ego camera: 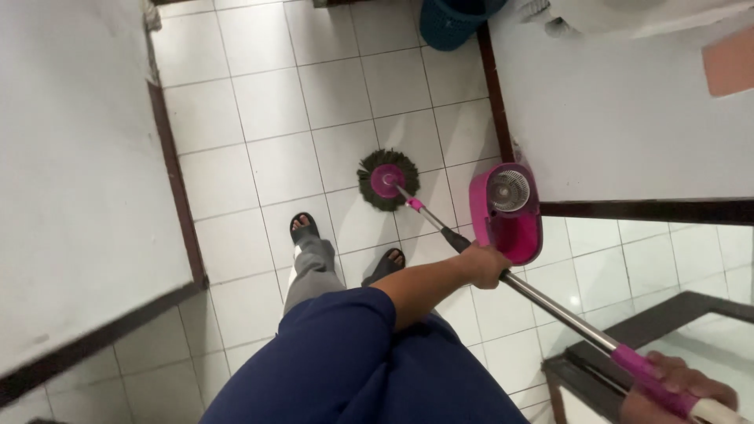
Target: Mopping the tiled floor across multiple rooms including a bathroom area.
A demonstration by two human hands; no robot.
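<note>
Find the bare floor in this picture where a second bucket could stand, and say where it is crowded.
Free: tiles between the left wall and the mop head, up to the blue basket. Crowded: around the feet, the pink bucket and the handle.

Place: a home, most likely a narrow tiled passage or landing between rooms.
Floor: glossy white square ceramic floor tiles (267, 102) with thin grey grout lines, the sort laid in a house.
Walls: plain white plastered walls (71, 157) edged by a dark brown skirting strip (177, 173) close in on both sides.
Cleaning gear: a pink plastic spin-mop bucket with a round steel wringer basket (506, 212) stands on the tiles, and a round dark-fringed mop head with a pink hub (387, 180) rests nearby.
Other household items: a teal plastic woven basket (452, 22) sits at the far end.
Footwear: black open-toed house sandals (304, 228).
</note>
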